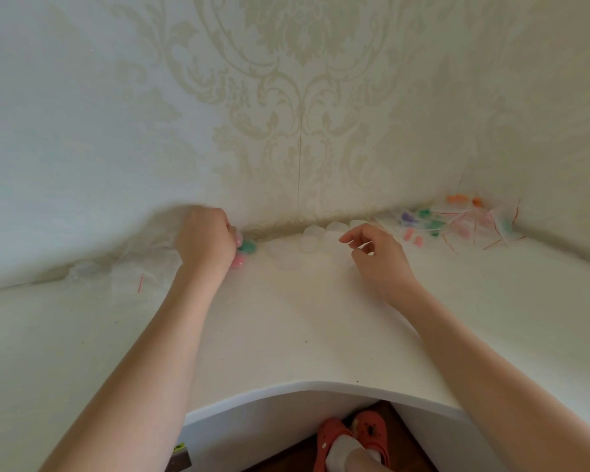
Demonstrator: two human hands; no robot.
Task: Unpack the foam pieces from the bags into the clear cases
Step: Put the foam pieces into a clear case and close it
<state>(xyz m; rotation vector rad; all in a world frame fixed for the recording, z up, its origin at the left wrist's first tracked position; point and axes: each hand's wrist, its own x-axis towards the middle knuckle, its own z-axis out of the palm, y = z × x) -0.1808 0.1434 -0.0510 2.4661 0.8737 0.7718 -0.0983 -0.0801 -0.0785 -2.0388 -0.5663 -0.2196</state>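
Observation:
My left hand (pixel 205 238) is curled at the back of the white table (pixel 286 335), its fingertips around a small clear case (pixel 238 238) with something pink inside; the hand is blurred. Right beside it lie a case with a green foam piece (pixel 247 247) and one with a pink piece (pixel 236 263). My right hand (pixel 378 255) hovers with loosely curled fingers and holds nothing. Several empty clear cases (pixel 310 240) stand by the wall between the hands. A heap of small bags (pixel 457 223) with coloured foam pieces lies at the back right.
Flattened empty bags (pixel 126 277) with red strips lie at the back left against the patterned wall (pixel 300 114). The table's front edge (pixel 304 386) curves in toward me. Below it, feet in orange shoes (pixel 351 437) stand on a wooden floor.

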